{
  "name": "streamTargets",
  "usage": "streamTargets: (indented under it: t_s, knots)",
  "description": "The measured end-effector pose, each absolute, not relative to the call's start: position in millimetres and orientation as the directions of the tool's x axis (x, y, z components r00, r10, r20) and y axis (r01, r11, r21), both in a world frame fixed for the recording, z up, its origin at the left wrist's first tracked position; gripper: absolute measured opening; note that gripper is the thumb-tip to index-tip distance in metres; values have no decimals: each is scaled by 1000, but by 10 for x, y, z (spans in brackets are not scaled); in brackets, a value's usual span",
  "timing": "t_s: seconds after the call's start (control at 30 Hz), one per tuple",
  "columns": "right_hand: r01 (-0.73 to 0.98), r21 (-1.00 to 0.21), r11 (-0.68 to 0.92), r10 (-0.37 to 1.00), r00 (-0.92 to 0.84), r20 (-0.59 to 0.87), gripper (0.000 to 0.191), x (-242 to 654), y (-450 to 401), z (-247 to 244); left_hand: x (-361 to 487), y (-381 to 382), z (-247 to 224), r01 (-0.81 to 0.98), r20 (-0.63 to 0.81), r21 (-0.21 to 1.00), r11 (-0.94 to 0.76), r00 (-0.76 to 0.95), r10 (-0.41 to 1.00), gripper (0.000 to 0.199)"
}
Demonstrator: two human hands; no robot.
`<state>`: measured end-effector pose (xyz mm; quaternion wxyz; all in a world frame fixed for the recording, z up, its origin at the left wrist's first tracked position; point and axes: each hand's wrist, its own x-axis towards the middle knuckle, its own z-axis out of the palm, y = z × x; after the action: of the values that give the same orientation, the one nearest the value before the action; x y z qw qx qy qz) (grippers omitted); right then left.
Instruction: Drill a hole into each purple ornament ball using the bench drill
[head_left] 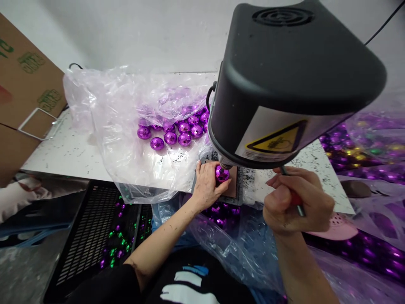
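Note:
A black machine head [284,71] with a yellow warning label stands over the white table [76,156]. Beneath its lower tip, my left hand [208,182] grips a shiny purple faceted ball [222,173] above a brown pad [233,182] on the machine's base. My right hand [295,200] is closed around a red and metal lever handle [296,198] to the right of the base. Several more purple balls [171,138] lie at the mouth of a clear plastic bag [114,126] left of the machine.
A cardboard box [28,84] is at the far left. Below it stands a black crate [91,228] beside small green and purple pieces. Bags of purple balls [376,253] lie at the right, near a pink shoe [338,228]. A person's sleeve [47,190] shows at left.

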<state>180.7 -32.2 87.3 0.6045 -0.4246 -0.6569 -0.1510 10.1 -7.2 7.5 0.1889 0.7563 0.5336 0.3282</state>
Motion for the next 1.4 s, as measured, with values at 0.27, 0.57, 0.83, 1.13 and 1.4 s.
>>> streamTargets:
  t_s: [0.27, 0.57, 0.83, 1.13, 1.4]
  knots:
    - [714, -335, 615, 337, 146, 930, 12, 1736, -276, 817, 104, -73, 79, 660, 302, 658, -363, 210, 930, 40]
    - [718, -355, 599, 319, 193, 928, 13, 1693, -244, 818, 108, -64, 95, 664, 304, 650, -370, 220, 927, 40]
    - [711, -438, 551, 457, 182, 870, 9, 1746, -297, 509, 119, -64, 12, 682, 343, 606, -409, 239, 908, 39]
    - [606, -643, 468, 538, 382, 751, 36, 1780, -112, 1432, 125, -22, -18, 654, 342, 640, -402, 226, 912, 43]
    - [454, -780, 430, 671, 417, 613, 62, 1840, 360, 1799, -154, -785, -180, 471, 369, 572, -672, 584, 723, 64]
